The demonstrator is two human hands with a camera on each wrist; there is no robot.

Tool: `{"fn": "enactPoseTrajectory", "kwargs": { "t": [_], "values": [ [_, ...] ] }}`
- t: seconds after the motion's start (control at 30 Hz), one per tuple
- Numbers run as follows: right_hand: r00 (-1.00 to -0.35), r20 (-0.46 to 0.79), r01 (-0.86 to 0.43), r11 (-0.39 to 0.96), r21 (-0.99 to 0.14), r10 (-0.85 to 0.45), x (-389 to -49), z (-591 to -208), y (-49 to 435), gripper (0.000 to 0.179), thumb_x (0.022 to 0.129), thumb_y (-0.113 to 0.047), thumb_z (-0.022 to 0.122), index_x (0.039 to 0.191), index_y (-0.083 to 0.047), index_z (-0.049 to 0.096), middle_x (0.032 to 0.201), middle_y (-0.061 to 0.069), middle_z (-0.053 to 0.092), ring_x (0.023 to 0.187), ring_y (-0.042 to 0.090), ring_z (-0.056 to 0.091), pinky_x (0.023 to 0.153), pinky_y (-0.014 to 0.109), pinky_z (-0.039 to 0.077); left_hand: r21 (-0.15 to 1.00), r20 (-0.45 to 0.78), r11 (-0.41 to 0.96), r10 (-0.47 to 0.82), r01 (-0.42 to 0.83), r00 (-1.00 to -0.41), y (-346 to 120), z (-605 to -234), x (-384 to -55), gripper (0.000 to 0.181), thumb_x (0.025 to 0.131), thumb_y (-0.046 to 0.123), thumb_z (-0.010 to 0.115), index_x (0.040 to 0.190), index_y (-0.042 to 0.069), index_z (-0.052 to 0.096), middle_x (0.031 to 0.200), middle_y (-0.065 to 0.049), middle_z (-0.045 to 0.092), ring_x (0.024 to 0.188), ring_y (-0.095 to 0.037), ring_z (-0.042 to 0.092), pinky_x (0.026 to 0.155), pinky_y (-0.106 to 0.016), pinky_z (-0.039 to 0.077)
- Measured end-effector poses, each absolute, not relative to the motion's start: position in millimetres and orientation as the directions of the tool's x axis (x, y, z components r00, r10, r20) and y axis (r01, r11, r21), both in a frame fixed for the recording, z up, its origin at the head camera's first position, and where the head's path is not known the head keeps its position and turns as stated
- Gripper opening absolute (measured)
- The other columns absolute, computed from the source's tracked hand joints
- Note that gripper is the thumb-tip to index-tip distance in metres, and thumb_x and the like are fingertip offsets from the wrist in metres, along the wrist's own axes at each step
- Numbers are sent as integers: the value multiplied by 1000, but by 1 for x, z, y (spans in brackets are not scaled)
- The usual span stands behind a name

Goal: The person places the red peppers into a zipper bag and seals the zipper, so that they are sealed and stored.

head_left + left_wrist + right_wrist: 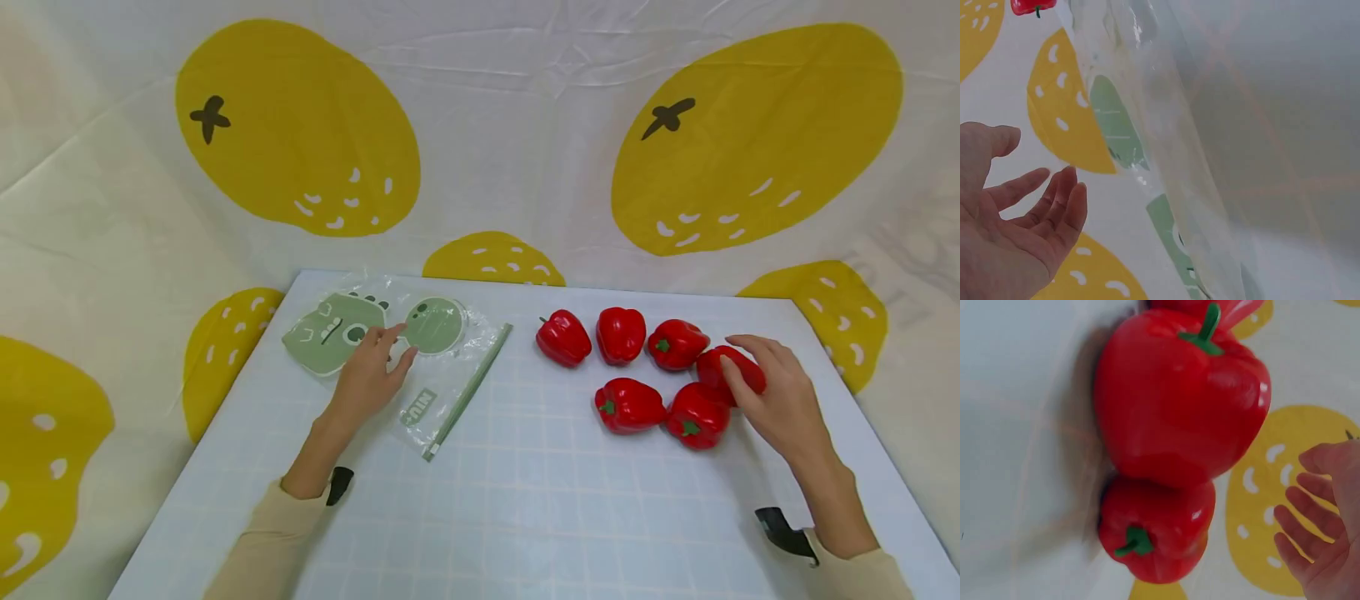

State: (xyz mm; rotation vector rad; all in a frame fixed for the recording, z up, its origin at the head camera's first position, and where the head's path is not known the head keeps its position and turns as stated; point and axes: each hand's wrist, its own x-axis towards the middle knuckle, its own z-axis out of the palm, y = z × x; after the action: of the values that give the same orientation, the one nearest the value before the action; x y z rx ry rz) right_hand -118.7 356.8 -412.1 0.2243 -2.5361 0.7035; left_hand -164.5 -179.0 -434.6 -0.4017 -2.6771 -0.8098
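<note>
A clear plastic zip bag (442, 383) with a green cartoon print and a green zip strip (468, 392) lies flat on the left of the table. Over its printed part is my left hand (367, 375), thumb and fingers spread and holding nothing. Several red bell peppers with green stems lie on the right. My right hand (780, 396) is at the rightmost bell pepper (738, 373), its thumb and fingers on either side of it. In the right wrist view the fingers look loosely extended, with a gap between them and the bell peppers (1179, 406).
Two bell peppers (630, 406) (697, 415) form a near row, and others (564, 338) (621, 336) (677, 344) a far row. The white table (510, 517) has a faint grid. Behind it hangs a cloth (517, 125) with yellow fruit prints.
</note>
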Motion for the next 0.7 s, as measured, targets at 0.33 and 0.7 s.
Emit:
{"fn": "enactPoseTrajectory", "kwargs": {
  "t": [0.33, 0.7],
  "values": [
    [-867, 489, -343, 827, -446, -96, -118, -411, 335, 57, 82, 2, 82, 135, -3, 60, 133, 21, 59, 122, 42, 53, 86, -6, 22, 571, 234, 753, 231, 326, -944, -146, -433, -156, 44, 101, 22, 67, 137, -1, 58, 112, -20, 60, 86, -27, 60, 72, -38, 54],
    [-865, 473, -387, 825, -413, -169, -119, -414, 312, 63, 77, 1, 86, 134, -4, 61, 133, 19, 61, 123, 40, 55, 88, 45, 56, 572, 80, 780, 255, 254, -964, -120, -443, -150, 35, 97, 28, 73, 120, 2, 66, 104, -10, 63, 83, -23, 62, 74, -39, 55]
  ]
}}
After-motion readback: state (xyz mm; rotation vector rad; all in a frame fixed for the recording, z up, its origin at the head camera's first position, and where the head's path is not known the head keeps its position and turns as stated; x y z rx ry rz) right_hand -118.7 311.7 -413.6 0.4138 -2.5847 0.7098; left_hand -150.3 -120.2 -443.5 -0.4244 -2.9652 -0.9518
